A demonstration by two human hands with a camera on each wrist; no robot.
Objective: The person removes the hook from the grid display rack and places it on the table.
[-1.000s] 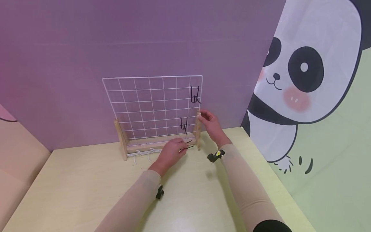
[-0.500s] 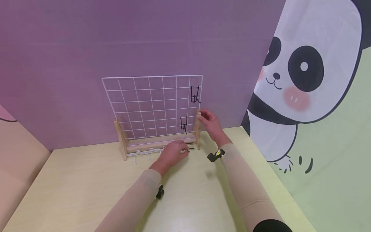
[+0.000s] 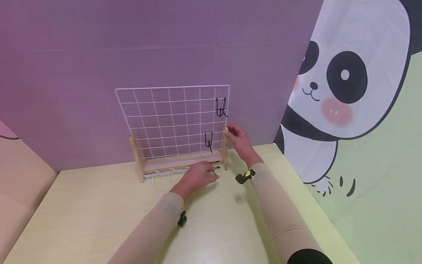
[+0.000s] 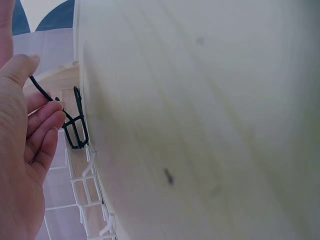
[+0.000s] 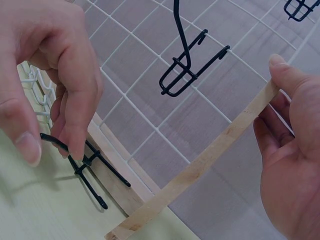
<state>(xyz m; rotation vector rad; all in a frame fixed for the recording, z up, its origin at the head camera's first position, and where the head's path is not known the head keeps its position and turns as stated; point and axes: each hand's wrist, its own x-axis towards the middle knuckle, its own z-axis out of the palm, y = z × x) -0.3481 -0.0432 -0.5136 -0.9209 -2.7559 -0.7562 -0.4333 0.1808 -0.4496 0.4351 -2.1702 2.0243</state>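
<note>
Black wire, bent into a narrow double-pronged display hook (image 5: 89, 161), is held in the left hand (image 3: 196, 176), low in front of the pale wooden crossbar (image 3: 178, 163) of a stand and near its right upright (image 3: 225, 148). Thumb and fingers are partly spread, the hook's slim curved arm caught between them. Whether the hook touches the crossbar cannot be told. The stand carries a white wire grid panel (image 3: 184, 87), tilted so that its top lies farther back; on it hang a black upper hook (image 3: 221, 107) and a black lower hook (image 3: 208, 142), both upright with bent arms jutting forward. White wire hooks (image 3: 165, 173) lie in a row along the crossbar, to the left hand's left.

The held hook's long axis runs roughly along the crossbar, its two prong ends pointing toward the right upright and its curved arm toward the person. The right hand (image 3: 242, 143) grips that upright near its top, thumb on the near side and fingers curled behind.

Compared with a second ago, the left hand sits slightly lower, its thumb and index finger farther apart, and the curved arm now shows between them. The right hand's grip is unchanged.
</note>
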